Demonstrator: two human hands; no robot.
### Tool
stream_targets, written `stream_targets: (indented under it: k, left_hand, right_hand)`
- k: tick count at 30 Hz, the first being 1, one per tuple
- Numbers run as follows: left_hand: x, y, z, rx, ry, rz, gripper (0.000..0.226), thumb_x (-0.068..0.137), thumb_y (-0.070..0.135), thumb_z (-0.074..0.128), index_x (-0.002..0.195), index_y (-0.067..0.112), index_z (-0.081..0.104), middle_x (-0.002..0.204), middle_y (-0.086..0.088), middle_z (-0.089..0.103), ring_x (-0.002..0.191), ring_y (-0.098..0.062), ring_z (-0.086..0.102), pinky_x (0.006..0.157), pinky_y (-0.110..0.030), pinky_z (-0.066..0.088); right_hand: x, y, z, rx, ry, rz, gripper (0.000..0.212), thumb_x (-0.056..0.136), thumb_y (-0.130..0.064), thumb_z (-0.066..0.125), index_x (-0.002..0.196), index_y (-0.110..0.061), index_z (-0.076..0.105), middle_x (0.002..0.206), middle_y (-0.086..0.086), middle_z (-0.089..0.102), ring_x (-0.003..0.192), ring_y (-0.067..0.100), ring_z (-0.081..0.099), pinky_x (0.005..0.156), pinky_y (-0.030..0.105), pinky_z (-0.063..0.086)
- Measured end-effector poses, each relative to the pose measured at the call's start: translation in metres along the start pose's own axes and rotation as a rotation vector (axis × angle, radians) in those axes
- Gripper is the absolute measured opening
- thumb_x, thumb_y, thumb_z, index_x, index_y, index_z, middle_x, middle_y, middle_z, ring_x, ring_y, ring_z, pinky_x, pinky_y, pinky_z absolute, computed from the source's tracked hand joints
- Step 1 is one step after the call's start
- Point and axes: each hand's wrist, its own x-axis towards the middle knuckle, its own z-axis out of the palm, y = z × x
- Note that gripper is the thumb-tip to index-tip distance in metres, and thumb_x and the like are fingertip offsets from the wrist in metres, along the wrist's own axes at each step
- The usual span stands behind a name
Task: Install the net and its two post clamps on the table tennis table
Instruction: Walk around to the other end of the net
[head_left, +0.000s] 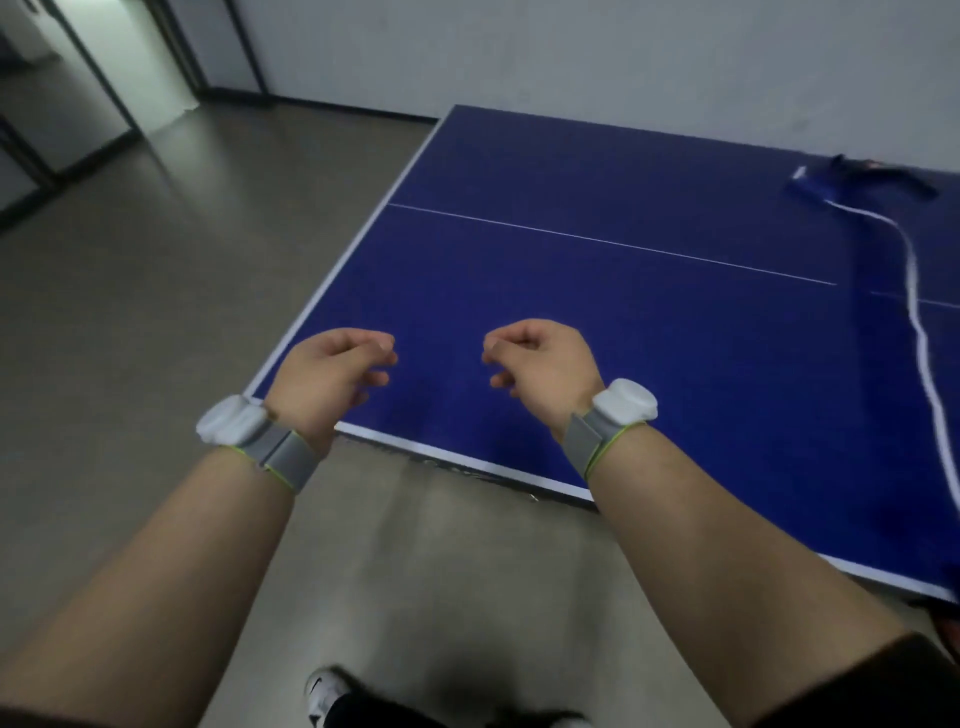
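Currently both hands are empty, held over the near left corner of the blue tabletop (597, 322), centre of frame. Left hand (327, 379) has fingers loosely curled, thumb near the index tip, nothing between them. Right hand (545, 364) mirrors it: half-curled, gripping nothing. The two hands are near each other with a clear gap between, palms roughly facing. Whether either touches the tabletop surface: can't tell, they look to hover above it.

Each wrist carries a white sensor puck on a grey strap: left wristband (244, 428), right wristband (621, 408).

The net (919, 332) lies slack on the tabletop at the right edge of the frame, its white tape running from upper right down toward lower right, well apart from both hands. At its upper end sits a blue bundled part with a dark post clamp (883, 179), blurred, details unclear; upper right of frame.

Grey floor (130, 312) fills the left side; a shoe (324, 693) shows at bottom centre.
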Motion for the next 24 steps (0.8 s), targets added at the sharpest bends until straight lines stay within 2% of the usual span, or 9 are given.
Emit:
stream_targets:
  k: [2,5,6,8,11,14,17,21,24]
  left_hand:
    - [0.007,-0.012,-0.065,-0.018,0.083,0.019,0.003,0.091,0.018,0.074,0.092,0.017,0.077,0.082,0.001,0.079,0.064,-0.01,0.064,0.06,-0.026,0.044]
    - [0.016,-0.029,-0.163,-0.03,0.184,0.04,0.007,0.088,0.015,0.078,0.081,0.016,0.076,0.067,0.005,0.075,0.053,-0.003,0.059,0.052,-0.017,0.043]
    - [0.019,-0.035,-0.209,-0.021,0.237,0.049,0.014,0.086,0.019,0.082,0.075,0.016,0.074,0.062,0.006,0.072,0.049,-0.003,0.055,0.049,-0.015,0.042]
    - [0.022,-0.04,-0.241,0.004,0.306,0.047,0.034,0.078,0.032,0.089,0.061,0.016,0.064,0.05,0.008,0.06,0.042,-0.005,0.044,0.043,-0.017,0.036]
    - [0.029,-0.046,-0.321,0.01,0.407,0.035,0.05,0.072,0.037,0.093,0.056,0.015,0.051,0.036,0.013,0.042,0.035,-0.005,0.031,0.039,-0.018,0.028]
    - [0.045,-0.052,-0.394,0.035,0.453,0.02,0.053,0.069,0.04,0.093,0.055,0.016,0.049,0.036,0.011,0.038,0.037,-0.008,0.028,0.041,-0.021,0.026]
    - [0.063,-0.055,-0.437,0.07,0.463,0.016,0.054,0.069,0.044,0.093,0.054,0.015,0.049,0.04,0.006,0.038,0.04,-0.01,0.027,0.042,-0.023,0.023]
    - [0.102,-0.06,-0.484,0.133,0.469,0.024,0.053,0.071,0.047,0.09,0.057,0.009,0.057,0.035,0.012,0.034,0.038,-0.007,0.026,0.039,-0.021,0.024]
    - [0.152,-0.06,-0.524,0.115,0.508,0.013,0.053,0.076,0.048,0.087,0.057,0.009,0.058,0.036,0.011,0.038,0.037,-0.007,0.028,0.039,-0.02,0.026]
  right_hand:
    - [0.005,-0.015,0.068,-0.037,-0.06,-0.003,0.007,0.096,-0.023,0.072,0.099,-0.022,0.077,0.092,-0.002,0.082,0.067,0.01,0.075,0.061,0.023,0.053]
    - [0.01,-0.041,0.177,-0.092,-0.133,-0.016,0.003,0.095,-0.022,0.075,0.096,-0.023,0.078,0.089,-0.002,0.081,0.068,0.01,0.073,0.059,0.021,0.053]
    - [0.013,-0.052,0.228,-0.106,-0.164,-0.029,0.001,0.094,-0.024,0.077,0.095,-0.023,0.078,0.087,-0.002,0.081,0.068,0.009,0.072,0.059,0.02,0.054]
    - [0.014,-0.059,0.267,-0.122,-0.171,-0.058,0.011,0.091,-0.029,0.082,0.091,-0.02,0.077,0.083,-0.001,0.081,0.063,0.008,0.069,0.059,0.022,0.057]
    - [0.015,-0.08,0.352,-0.182,-0.211,-0.074,0.028,0.086,-0.04,0.086,0.082,-0.015,0.074,0.076,0.002,0.079,0.056,0.006,0.065,0.059,0.032,0.058]
    - [0.018,-0.104,0.424,-0.158,-0.201,-0.075,0.038,0.082,-0.043,0.089,0.068,-0.016,0.067,0.066,0.005,0.072,0.049,0.008,0.059,0.052,0.027,0.053]
    - [0.032,-0.119,0.468,-0.185,-0.211,-0.092,0.042,0.083,-0.046,0.087,0.059,-0.018,0.065,0.062,0.01,0.072,0.05,0.012,0.058,0.058,0.034,0.054]
    - [0.064,-0.133,0.527,-0.181,-0.252,-0.076,0.041,0.086,-0.048,0.083,0.065,-0.014,0.076,0.071,0.011,0.079,0.055,0.015,0.062,0.064,0.04,0.057]
    - [0.11,-0.146,0.577,-0.077,-0.269,-0.065,0.037,0.097,-0.038,0.075,0.075,-0.008,0.078,0.07,0.01,0.076,0.046,0.009,0.055,0.055,0.026,0.05]
